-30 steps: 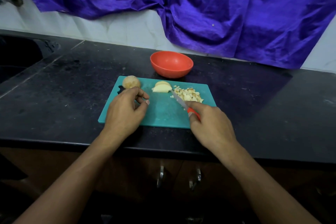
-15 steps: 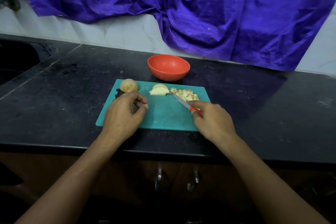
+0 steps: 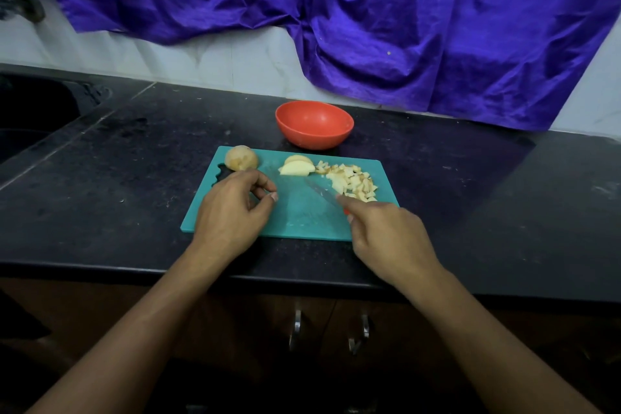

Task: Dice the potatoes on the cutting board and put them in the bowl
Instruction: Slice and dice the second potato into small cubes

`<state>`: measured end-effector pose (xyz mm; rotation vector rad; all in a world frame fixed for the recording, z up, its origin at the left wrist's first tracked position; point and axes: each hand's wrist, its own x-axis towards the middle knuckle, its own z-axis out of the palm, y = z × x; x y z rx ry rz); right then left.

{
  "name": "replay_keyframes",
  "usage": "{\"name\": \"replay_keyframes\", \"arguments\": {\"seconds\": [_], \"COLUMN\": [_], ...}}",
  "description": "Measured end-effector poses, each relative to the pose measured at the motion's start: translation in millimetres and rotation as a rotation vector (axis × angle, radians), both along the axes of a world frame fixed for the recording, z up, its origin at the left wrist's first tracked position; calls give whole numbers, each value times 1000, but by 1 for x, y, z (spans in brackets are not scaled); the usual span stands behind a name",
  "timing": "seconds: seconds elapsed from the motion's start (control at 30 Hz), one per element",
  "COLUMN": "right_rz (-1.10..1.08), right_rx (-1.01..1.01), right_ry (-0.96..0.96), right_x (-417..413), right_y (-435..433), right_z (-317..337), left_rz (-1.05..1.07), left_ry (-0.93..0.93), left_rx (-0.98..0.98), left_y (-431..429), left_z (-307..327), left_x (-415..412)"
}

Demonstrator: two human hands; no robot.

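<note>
A teal cutting board (image 3: 302,222) lies on the black counter. At its far left corner sits a whole unpeeled potato (image 3: 240,158). Pale potato slices (image 3: 295,167) lie at the far middle, and a heap of diced potato (image 3: 351,181) spreads to their right. My right hand (image 3: 391,239) grips a small knife (image 3: 322,193) by its red handle, blade pointing toward the slices, beside the dice. My left hand (image 3: 235,212) hovers over the board's left part with fingers loosely curled, holding nothing, just short of the whole potato. An empty red bowl (image 3: 314,124) stands behind the board.
A purple cloth (image 3: 369,20) hangs on the wall behind the counter. A dark sink (image 3: 30,118) is set into the counter at far left. The counter's front edge (image 3: 302,282) runs just under my wrists, with cabinet handles (image 3: 295,329) below.
My right hand has shifted slightly with the knife, staying near the dice. My left hand stays over the board's left part with fingers curled.
</note>
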<state>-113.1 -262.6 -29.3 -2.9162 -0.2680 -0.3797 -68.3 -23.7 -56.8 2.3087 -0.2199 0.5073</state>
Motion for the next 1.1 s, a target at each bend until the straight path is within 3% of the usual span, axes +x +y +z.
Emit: {"name": "replay_keyframes", "arguments": {"seconds": [0.27,0.53,0.87,1.1], "right_rz": [-44,-45,-57,-70], "right_rx": [267,344,324,333], "right_ry": [-80,-118,-106,-94], "right_x": [14,15,14,14], "right_y": [5,2,4,4], "right_z": [-8,-16,-15,-16], "left_rz": [-13,-28,-1,-80], "left_ry": [-1,19,23,121], "left_rx": [130,394,282,134], "left_y": [-14,-32,-30,-21], "left_z": [14,21,11,15], "left_x": [22,73,76,64]}}
